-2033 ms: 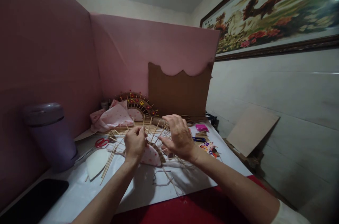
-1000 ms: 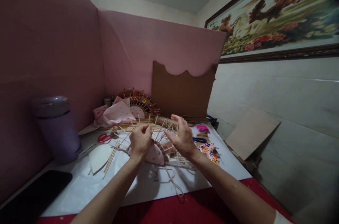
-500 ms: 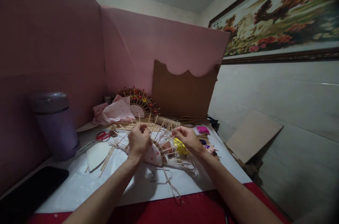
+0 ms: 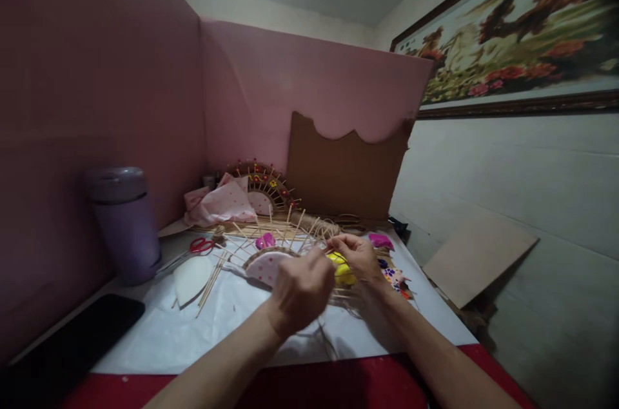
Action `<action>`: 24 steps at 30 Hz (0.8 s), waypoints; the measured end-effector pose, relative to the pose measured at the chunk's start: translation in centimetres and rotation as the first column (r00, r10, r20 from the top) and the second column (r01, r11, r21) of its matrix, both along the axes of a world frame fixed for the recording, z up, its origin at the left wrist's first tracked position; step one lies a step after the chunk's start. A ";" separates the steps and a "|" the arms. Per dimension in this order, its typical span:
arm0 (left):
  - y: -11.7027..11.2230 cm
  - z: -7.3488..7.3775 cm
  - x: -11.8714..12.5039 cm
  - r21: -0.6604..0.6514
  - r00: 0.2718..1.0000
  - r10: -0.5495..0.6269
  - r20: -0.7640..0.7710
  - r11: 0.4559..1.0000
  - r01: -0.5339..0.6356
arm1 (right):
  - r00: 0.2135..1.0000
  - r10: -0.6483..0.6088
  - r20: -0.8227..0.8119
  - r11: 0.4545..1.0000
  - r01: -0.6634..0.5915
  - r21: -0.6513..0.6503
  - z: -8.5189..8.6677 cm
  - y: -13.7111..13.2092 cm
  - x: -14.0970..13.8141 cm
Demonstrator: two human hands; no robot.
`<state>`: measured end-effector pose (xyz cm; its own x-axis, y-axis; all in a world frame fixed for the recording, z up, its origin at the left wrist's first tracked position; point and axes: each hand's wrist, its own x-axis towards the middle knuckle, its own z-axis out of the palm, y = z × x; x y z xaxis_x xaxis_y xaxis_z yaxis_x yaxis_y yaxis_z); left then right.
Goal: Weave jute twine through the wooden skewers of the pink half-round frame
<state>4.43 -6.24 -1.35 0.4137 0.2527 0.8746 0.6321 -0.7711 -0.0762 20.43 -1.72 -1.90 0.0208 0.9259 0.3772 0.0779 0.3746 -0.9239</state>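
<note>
A half-round piece covered in pink dotted cloth lies on the white sheet, thin wooden sticks fanning out from its woven twine edge. My left hand is over its right end, fingers curled and blurred; whatever they hold is hidden. Just beyond, my right hand pinches thin twine among the right-hand sticks. Beside that hand shows a bright yellow bundle. Behind the half-round piece sits a purple-pink bundle.
Scissors with red handles, a white leaf-shaped piece and loose sticks lie left. A purple tumbler and black phone stand farther left. Behind are a twine roll, a finished-looking decorated fan and brown cardboard.
My left hand has moved right and nearer, off the middle sticks, uncovering the dotted cloth and purple-pink bundle. My right hand stays near the right-hand sticks. The view has shifted slightly.
</note>
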 end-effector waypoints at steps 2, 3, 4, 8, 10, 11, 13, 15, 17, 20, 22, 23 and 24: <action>-1.1 -0.8 1.2 0.122 0.984 -0.151 -0.093 0.979 0.162 | 1.000 0.001 -0.009 1.000 -0.001 -0.001 -0.2 0.0 0.3; -1.5 -1.1 1.8 0.149 0.973 -0.199 -0.113 0.965 0.214 | 1.000 0.000 -0.018 1.000 -0.001 -0.007 -0.4 -0.1 0.5; -1.9 -1.4 2.1 0.170 0.969 -0.218 -0.114 0.957 0.235 | 0.999 0.001 -0.033 1.000 -0.001 -0.016 -0.5 -0.1 0.7; -2.4 -2.0 2.7 0.152 0.965 -0.239 -0.110 0.955 0.254 | 0.993 0.014 -0.113 0.998 -0.021 -0.061 -0.6 -0.3 1.2; -2.2 -2.1 2.5 0.116 0.965 -0.231 -0.123 0.962 0.245 | 0.991 0.009 -0.131 0.998 -0.018 -0.065 -0.6 -0.3 1.5; -2.1 -2.1 2.5 0.095 0.966 -0.222 -0.130 0.967 0.235 | 0.991 0.005 -0.135 0.998 -0.013 -0.060 -0.6 -0.2 1.7; -1.9 -2.2 2.3 0.056 0.970 -0.200 -0.138 0.976 0.210 | 0.989 -0.003 -0.148 0.999 -0.004 -0.048 -0.6 0.0 2.1; -1.8 -2.3 2.2 0.033 0.972 -0.191 -0.137 0.980 0.197 | 0.986 -0.002 -0.168 0.999 -0.004 -0.037 -0.8 0.2 2.4; -1.8 -2.2 2.0 0.017 0.971 -0.190 -0.143 0.981 0.195 | 0.985 -0.001 -0.174 1.000 -0.004 -0.026 -1.0 0.4 2.8; -1.9 -1.9 1.9 0.003 0.972 -0.189 -0.141 0.981 0.192 | 0.987 -0.003 -0.160 1.000 0.001 -0.008 -1.2 0.5 3.0; -2.0 -1.7 1.9 -0.014 0.974 -0.189 -0.123 0.982 0.189 | 0.989 0.003 -0.148 1.000 -0.003 0.000 -1.3 0.5 3.1; -2.0 -1.7 1.8 -0.025 0.975 -0.191 -0.115 0.982 0.190 | 0.990 0.009 -0.142 1.000 -0.009 0.004 -1.3 0.5 3.0; -2.0 -1.6 1.8 -0.034 0.976 -0.192 -0.107 0.981 0.189 | 0.991 0.016 -0.136 1.000 -0.015 0.008 -1.3 0.5 3.0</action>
